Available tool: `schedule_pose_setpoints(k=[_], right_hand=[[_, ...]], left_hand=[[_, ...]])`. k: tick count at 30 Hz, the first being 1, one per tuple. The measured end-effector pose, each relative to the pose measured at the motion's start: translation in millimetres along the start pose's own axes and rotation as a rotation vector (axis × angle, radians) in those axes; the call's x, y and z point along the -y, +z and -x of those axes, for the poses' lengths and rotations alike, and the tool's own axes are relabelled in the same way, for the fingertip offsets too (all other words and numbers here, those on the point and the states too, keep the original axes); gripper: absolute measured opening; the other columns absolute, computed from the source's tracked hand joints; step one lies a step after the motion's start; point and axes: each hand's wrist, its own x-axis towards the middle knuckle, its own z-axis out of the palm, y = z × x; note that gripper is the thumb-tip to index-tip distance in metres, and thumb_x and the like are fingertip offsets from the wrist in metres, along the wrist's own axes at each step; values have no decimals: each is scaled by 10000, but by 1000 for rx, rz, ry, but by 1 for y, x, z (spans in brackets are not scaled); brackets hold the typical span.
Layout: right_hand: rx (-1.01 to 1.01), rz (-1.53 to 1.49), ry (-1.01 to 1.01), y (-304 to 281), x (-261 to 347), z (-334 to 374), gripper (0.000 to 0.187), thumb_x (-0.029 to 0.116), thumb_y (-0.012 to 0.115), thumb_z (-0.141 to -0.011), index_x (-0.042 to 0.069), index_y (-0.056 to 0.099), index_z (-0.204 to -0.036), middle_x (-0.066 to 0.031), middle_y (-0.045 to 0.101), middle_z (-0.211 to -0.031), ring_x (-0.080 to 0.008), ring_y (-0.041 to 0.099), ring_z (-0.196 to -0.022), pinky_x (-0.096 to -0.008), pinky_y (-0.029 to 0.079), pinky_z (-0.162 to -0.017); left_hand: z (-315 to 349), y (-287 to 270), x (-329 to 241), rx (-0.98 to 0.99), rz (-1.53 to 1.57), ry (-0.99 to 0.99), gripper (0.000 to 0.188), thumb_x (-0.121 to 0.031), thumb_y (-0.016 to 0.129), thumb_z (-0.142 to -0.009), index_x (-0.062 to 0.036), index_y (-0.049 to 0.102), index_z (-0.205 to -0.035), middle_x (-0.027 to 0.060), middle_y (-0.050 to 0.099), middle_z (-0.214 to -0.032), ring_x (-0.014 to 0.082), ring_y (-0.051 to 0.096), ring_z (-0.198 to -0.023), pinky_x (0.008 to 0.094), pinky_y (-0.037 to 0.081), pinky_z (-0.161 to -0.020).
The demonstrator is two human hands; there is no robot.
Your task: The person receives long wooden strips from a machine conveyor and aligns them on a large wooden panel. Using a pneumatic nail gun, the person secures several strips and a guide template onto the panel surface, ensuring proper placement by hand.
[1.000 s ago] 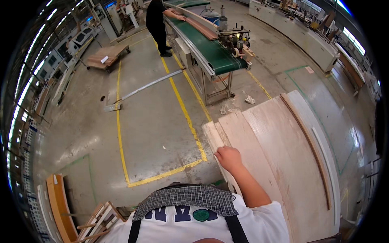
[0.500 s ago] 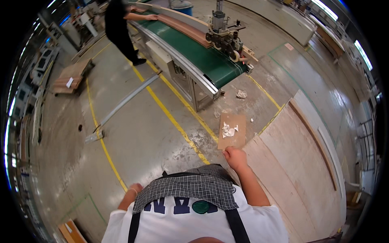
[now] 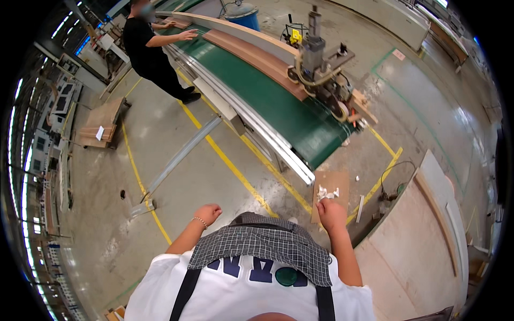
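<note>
My left hand (image 3: 208,214), with a beaded bracelet at the wrist, is held in front of my checked apron over the floor, its fingers curled in and nothing visible in them. My right hand (image 3: 331,213) is closed in a loose fist, no object showing in it. Beneath it in the view lies a flat brown cardboard piece (image 3: 338,184) with crumpled white scraps (image 3: 327,192) on it. Ahead, a green conveyor belt (image 3: 284,117) carries a long reddish-brown wooden board (image 3: 251,59), its near end under a roller head (image 3: 321,75). Neither hand touches these.
A co-worker (image 3: 147,53) in black stands at the belt's far left side. Pale panels (image 3: 407,251) are stacked at my right. A metal rail (image 3: 184,152) crosses the floor on the left, near a low cart with boards (image 3: 101,125). A blue drum (image 3: 243,18) stands behind the belt.
The conveyor now appears nearer and further right. My left hand has come up and forward into fuller view. The co-worker's near hand has lifted from the board.
</note>
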Motion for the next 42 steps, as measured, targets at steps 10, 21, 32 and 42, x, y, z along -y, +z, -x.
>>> schedule_pose_setpoints(k=[10,21,32,42], right_hand=[[16,146,433,51,57,-67,228,319,617,-894,94,649,-887,-167,657,-827,-396,636,-798,-498,495,-676],[-98,18,767,93,113,-74,273,359,606,-898,90,632,-855,-140,656,-828,-369,644,-772,-475,508,-676],[112,-161,495,78,11,-82,385,421,544,-911,52,624,-835,-198,635,-849,-424,614,-837,-513,469,-715],[404,-49,68,59,-76,-160,323,359,566,-892,44,628,-860,-212,631,-859,-433,611,-846,-508,465,-711]], left_hand=[[-331,-120,-82,-336,-14,699,346,-305,648,-879,-42,655,-1105,163,647,-1156,345,584,-1111,424,473,-961],[-488,-62,-249,-38,-260,956,795,-537,583,-887,-4,380,-1441,243,324,-1527,349,289,-1438,505,285,-1133],[-463,-59,-292,-170,-191,1158,591,-401,708,-788,-77,581,-1266,218,498,-1367,359,458,-1299,505,396,-1040],[-311,-21,-136,-108,21,842,286,-269,644,-847,-143,643,-1104,94,642,-961,292,620,-938,431,507,-826]])
